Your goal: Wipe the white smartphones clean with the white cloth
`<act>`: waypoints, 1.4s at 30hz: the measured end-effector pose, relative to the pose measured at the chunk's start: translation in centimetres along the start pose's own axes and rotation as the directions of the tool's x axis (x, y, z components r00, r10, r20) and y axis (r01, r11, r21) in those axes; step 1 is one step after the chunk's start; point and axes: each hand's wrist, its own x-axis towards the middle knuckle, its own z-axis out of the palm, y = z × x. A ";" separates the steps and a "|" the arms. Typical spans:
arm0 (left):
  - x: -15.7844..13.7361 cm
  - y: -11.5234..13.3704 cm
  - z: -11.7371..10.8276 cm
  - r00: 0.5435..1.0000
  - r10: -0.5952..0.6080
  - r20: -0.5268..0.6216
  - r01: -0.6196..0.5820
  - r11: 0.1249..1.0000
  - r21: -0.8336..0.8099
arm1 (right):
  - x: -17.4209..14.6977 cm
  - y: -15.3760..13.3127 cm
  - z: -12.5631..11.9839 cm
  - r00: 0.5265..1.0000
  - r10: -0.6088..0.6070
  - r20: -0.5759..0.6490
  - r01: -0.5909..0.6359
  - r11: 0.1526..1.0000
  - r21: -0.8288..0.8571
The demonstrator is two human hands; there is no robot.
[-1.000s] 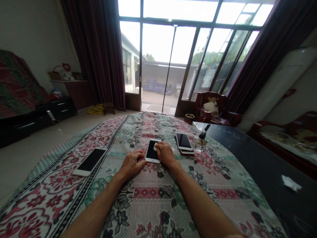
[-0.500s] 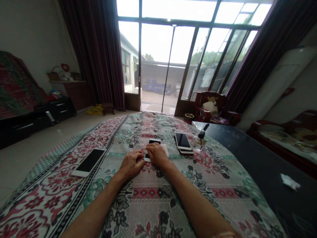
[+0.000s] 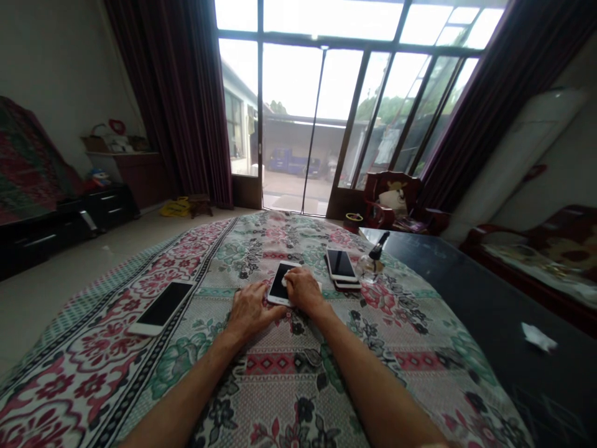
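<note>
A white smartphone (image 3: pixel 278 289) with a dark screen lies face up on the patterned tablecloth between my hands. My left hand (image 3: pixel 250 309) grips its lower left side, the thumb stretched along the bottom edge and the fingers by the left edge. Bunched under the fingers of my right hand (image 3: pixel 304 291), a white tissue (image 3: pixel 285 278) presses on the screen. The right hand covers the phone's right side and most of the tissue.
Another white phone (image 3: pixel 161 307) lies to the left. At the right, two stacked phones (image 3: pixel 342 266) sit beside a clear spray bottle (image 3: pixel 372 266) with a black nozzle. A dark table (image 3: pixel 471 298) adjoins on the right, bearing a crumpled tissue (image 3: pixel 538 337).
My right hand has shifted slightly right and down, the tissue now bunched in its fingers, and more screen shows. My left thumb has extended along the phone's bottom edge. The view has shifted slightly.
</note>
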 end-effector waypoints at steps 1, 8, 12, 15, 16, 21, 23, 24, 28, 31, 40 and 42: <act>0.0 0.5 0.2 1.000 -0.025 0.005 0.025 0.999 0.024 | 0.0 -0.1 -0.1 1.000 -0.006 0.007 0.006 1.000 0.004; 0.5 3.1 2.6 0.987 -0.142 -0.073 0.149 0.984 0.095 | 0.3 0.4 -0.3 0.999 -0.030 0.025 0.028 0.998 0.059; 1.1 2.6 2.4 0.984 -0.175 -0.010 0.175 0.978 0.112 | 0.3 1.1 0.1 0.999 -0.044 -0.008 0.045 0.990 0.131; 1.6 0.7 0.8 0.982 -0.134 0.135 0.119 0.986 0.114 | 0.2 1.4 0.2 0.996 -0.025 -0.089 0.040 0.984 0.173; 1.8 -0.2 0.2 0.978 -0.109 0.176 0.090 0.990 0.111 | 0.1 1.4 0.2 0.992 -0.020 -0.122 0.042 0.982 0.184; 1.9 -3.8 -1.8 0.974 -0.088 0.208 0.063 0.990 0.125 | 0.1 0.6 0.5 0.961 -0.075 -0.267 0.143 0.959 0.244; 1.9 -4.4 -2.1 0.978 -0.082 0.191 0.059 0.990 0.125 | 0.1 0.1 0.8 0.949 -0.125 -0.290 0.203 0.944 0.258; 1.9 -4.5 -2.1 0.980 -0.075 0.184 0.053 0.991 0.119 | 0.0 -0.1 1.0 0.945 -0.145 -0.294 0.226 0.938 0.263; 1.9 -4.6 -2.1 0.983 -0.023 0.184 0.007 0.996 0.087 | -0.1 -0.1 1.6 0.951 -0.153 -0.268 0.220 0.945 0.242; 1.7 -4.7 -1.8 0.977 -0.016 0.210 -0.005 0.995 0.100 | -0.2 0.1 1.6 0.963 -0.147 -0.225 0.193 0.961 0.198; 1.8 -4.1 -1.9 0.976 -0.078 0.202 0.062 0.995 0.084 | -0.5 -1.4 0.9 0.964 -0.251 -0.087 0.257 0.963 0.076; 1.8 -3.9 -2.0 0.972 -0.089 0.218 0.073 0.994 0.082 | -0.6 -2.1 1.1 0.952 -0.301 -0.062 0.306 0.947 0.097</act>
